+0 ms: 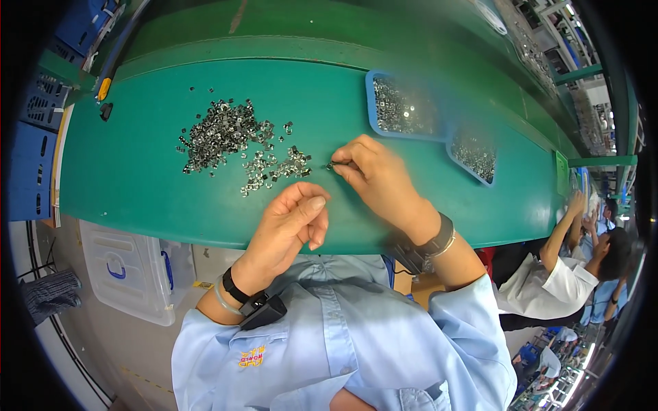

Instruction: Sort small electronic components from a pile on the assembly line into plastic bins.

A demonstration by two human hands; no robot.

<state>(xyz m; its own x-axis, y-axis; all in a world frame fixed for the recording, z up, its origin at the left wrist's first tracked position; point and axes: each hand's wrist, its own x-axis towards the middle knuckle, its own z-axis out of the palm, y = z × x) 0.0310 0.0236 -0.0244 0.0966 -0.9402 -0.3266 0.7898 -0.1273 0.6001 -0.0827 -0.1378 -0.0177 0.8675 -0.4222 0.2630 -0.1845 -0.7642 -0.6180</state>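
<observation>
A heap of small silver metal parts (219, 133) lies on the green bench (137, 185), with a smaller scatter (274, 168) trailing toward me. My right hand (377, 175) pinches one small metal part (331, 165) between thumb and fingertips at the edge of that scatter. My left hand (291, 222) rests near the bench's front edge, fingers loosely curled, with nothing visible in it. Both wrists wear bands.
Two blue trays of metal parts (404, 106) (474, 156) sit to the right at the back. A white plastic bin (127, 270) stands on the floor under the bench on the left. Blue crates (31, 164) stand at far left. Other seated people (582, 260) work at right.
</observation>
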